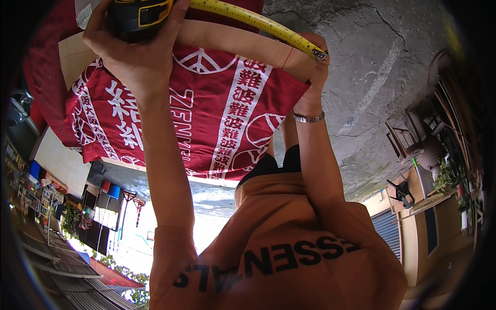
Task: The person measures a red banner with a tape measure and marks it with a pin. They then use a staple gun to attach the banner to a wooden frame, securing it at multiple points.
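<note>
My left hand is closed around a black and yellow tape measure near the top edge. Its yellow blade runs rightward along a pale wooden board. At the board's right end, my right hand pinches the blade's metal tip; some of its fingers are hidden. A red line crosses the board close to that end. Beneath my hands, a dark red cloth with white printed characters and round emblems lies against the board.
Cracked grey concrete floor stretches to the right. Wooden chairs and plants stand at the far right, near a shuttered building. Stocked shelves line the left side, with a pale panel closer in.
</note>
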Motion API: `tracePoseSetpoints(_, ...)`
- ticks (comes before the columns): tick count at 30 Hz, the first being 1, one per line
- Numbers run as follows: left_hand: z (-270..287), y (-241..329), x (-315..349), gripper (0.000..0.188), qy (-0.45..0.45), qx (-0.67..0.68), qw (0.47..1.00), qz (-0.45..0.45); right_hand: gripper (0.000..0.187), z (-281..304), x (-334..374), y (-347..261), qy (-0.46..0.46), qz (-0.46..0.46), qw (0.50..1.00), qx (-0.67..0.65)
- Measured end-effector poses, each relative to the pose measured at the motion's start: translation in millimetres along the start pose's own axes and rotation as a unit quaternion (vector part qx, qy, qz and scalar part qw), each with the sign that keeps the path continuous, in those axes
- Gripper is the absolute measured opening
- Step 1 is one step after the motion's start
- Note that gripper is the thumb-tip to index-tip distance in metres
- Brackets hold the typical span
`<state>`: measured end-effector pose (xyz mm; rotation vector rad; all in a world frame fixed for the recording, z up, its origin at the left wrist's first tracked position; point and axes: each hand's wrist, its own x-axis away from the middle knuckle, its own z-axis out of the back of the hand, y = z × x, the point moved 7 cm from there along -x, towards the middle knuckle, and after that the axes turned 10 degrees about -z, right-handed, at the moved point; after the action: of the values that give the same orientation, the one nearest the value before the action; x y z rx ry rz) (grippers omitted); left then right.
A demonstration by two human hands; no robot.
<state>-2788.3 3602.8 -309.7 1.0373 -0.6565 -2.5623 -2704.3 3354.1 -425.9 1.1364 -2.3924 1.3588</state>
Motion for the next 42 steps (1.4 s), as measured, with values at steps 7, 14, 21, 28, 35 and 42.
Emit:
tracePoseSetpoints(7, -0.1, -1.4, 0.2, 0.085, 0.005, 0.007, 1.0, -0.005, 0.023, -2.8, 2.4, -5.0, -0.009, 0.016, 1.0, -0.002)
tracePoseSetpoints(14, -0.3, -0.8, -0.4, 0.086, 0.001, 0.008, 1.0, 0.01, 0.022, -0.7, 1.7, -3.2, -0.009, 0.013, 1.0, -0.001)
tracePoseSetpoints(21, -0.6, -1.3, -0.1, 0.086, 0.002, 0.007, 1.0, 0.003, 0.021, -1.3, 1.4, -6.2, -0.025, 0.008, 1.0, -0.017)
tracePoseSetpoints(28, -0.1, -1.9, 0.6, 0.087, -0.001, 0.001, 1.0, 0.009, 0.021, -0.9, 2.4, -8.3, -0.018, -0.001, 1.0, -0.001)
tracePoseSetpoints(35, 1.9, 0.8, -0.1, 0.087, -0.007, -0.026, 1.0, -0.001, 0.019, 0.9, 1.4, -5.9, -0.029, -0.026, 0.999, -0.03)
tracePoseSetpoints(42, 14.6, 5.9, 1.0, 0.087, 0.074, 0.038, 0.996, -0.037, 0.023, -16.6, -2.1, -16.9, -0.104, -0.017, 0.994, -0.042)
